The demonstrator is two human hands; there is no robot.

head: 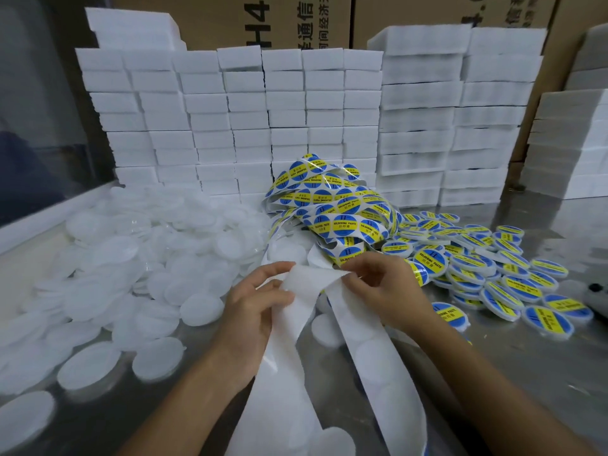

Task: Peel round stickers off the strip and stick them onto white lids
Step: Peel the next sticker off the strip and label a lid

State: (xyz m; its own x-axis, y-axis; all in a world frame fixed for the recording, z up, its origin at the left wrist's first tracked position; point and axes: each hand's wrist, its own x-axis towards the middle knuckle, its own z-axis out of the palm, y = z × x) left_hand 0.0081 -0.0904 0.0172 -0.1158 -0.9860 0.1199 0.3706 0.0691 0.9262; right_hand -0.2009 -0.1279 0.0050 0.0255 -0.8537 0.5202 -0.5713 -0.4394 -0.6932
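While both hands' grips pinch the strip (296,324) (blurred), right hand (385,287) hides its sticker.

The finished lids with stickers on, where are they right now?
In the head view the stickered lids lie heaped on the metal table at the right, beside the right hand and just right of the tangled sticker strip.

The strip (368,350) passing between the left hand (260,304) and right hand (385,287) is showing plain white; beyond them its stickers (342,222) are showing blue with yellow bands. Left, lids (131,258) are lying white; right, labelled lids (493,274) are showing blue-yellow on the grey counter (526,373).
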